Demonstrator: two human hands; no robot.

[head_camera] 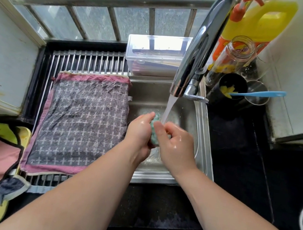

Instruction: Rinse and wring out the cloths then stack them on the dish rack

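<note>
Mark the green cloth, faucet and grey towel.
green cloth (pixel 153 135), head view, its visible bunched middle.
faucet (pixel 199 49), head view, middle of its chrome neck.
grey towel (pixel 83 120), head view, centre of its patterned face.

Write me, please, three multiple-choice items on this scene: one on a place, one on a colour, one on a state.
1. Where does the grey checked cloth lie?
A. flat on the dish rack
B. in the sink
C. over the window rail

2. What colour is the small cloth held between the left hand and the right hand?
A. red
B. white
C. green

3. What state is the tap in?
A. off
B. running
C. wrapped in a cloth

Answers: 1 A, it is spread over the rack's bars; 2 C, green shows between the fingers; 3 B, water streams from the spout.
</note>
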